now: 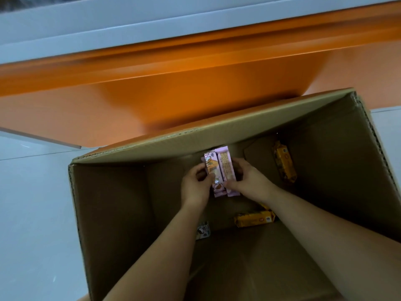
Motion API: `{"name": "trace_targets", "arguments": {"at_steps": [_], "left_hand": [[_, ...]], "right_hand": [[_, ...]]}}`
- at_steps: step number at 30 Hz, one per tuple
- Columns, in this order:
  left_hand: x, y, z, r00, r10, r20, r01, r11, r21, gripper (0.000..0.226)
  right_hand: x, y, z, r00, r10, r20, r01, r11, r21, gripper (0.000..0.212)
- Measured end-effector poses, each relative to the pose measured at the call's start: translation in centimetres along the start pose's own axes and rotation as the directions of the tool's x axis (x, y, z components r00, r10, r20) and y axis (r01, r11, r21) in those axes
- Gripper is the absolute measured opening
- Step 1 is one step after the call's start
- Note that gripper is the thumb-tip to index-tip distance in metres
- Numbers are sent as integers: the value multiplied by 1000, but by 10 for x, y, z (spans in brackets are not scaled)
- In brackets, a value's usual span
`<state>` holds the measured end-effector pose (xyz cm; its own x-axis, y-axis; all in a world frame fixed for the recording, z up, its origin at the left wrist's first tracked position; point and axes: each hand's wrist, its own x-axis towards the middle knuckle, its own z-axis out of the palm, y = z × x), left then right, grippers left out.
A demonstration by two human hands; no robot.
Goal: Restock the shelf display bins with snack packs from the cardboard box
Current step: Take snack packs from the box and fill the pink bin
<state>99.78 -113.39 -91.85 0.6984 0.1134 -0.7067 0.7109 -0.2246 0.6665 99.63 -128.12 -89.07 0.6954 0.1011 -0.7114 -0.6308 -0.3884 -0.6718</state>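
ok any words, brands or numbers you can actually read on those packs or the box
No text here can be read.
On the pink snack packs, held between the left hand and right hand: cartoon art and a fine-print block, too small and blurred.
On the yellow packs: blurred marks only.
On the small dark-and-white pack near the left wall: unreadable.
On the cardboard box: no printing shows.

Both hands deep in cardboard box: left hand and right hand gripped 2 pink snack packs together; 2 yellow packs lay nearby.
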Motion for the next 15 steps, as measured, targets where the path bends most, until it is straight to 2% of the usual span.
{"name": "trace_targets", "arguments": {"at_steps": [2, 6, 15], "left_hand": [[-2, -5, 2, 1000, -14, 9, 14, 999, 40, 42], [-5, -3, 5, 998, -31, 48, 32, 999, -20, 41], [-52, 33, -16, 984, 151, 92, -142, 986, -89, 24]], "right_hand": [[-2, -1, 2, 999, -2, 49, 1, 1000, 20, 71], [-3, -3, 2, 999, -6, 52, 4, 999, 47, 70], [-46, -35, -2, 997, -77, 6, 75, 984, 161, 65]]}}
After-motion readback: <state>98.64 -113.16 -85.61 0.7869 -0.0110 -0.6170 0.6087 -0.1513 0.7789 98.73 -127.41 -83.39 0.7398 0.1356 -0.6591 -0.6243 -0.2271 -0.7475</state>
